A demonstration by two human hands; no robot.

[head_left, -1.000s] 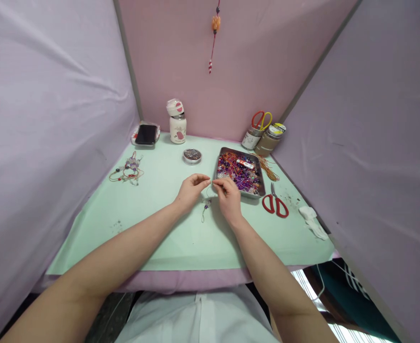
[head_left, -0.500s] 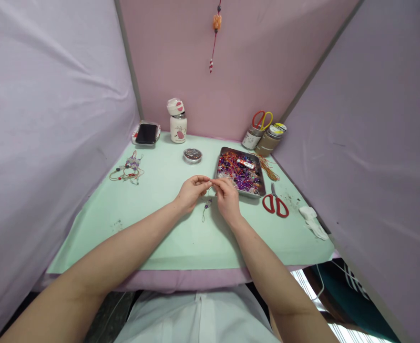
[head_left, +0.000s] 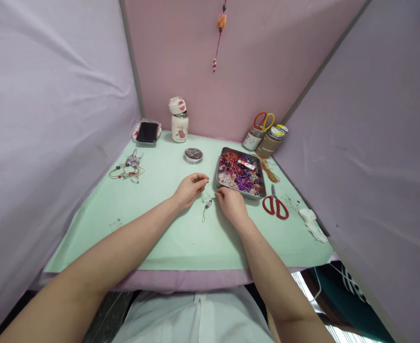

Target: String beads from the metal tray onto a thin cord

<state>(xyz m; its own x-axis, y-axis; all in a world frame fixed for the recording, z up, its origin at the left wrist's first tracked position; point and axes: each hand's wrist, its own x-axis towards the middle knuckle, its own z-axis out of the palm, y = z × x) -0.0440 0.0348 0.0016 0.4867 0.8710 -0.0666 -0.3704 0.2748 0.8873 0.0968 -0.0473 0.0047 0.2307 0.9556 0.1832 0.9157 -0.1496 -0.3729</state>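
My left hand [head_left: 190, 188] hovers over the green mat [head_left: 167, 228] with its fingertips pinched on the upper end of a thin thread [head_left: 207, 189]. The thread hangs down to a small beaded strand [head_left: 206, 205] lying on the mat between my hands. My right hand [head_left: 232, 205] rests low on the mat just right of the strand, fingers curled down at the thread's lower part. A metal tray of purple and orange beads [head_left: 240, 174] lies right behind my right hand.
Red scissors [head_left: 275, 205] lie right of the tray, a white scrap [head_left: 312, 224] beyond them. At the back stand two jars [head_left: 265, 136], a small round tin [head_left: 193, 155], a white bottle [head_left: 179, 121] and a phone [head_left: 147, 132]. Finished beaded strands [head_left: 128, 170] lie at left.
My right hand has dropped from fingertip level with the left hand down onto the mat. The left hand keeps its pinch, and the two hands have drawn slightly apart.
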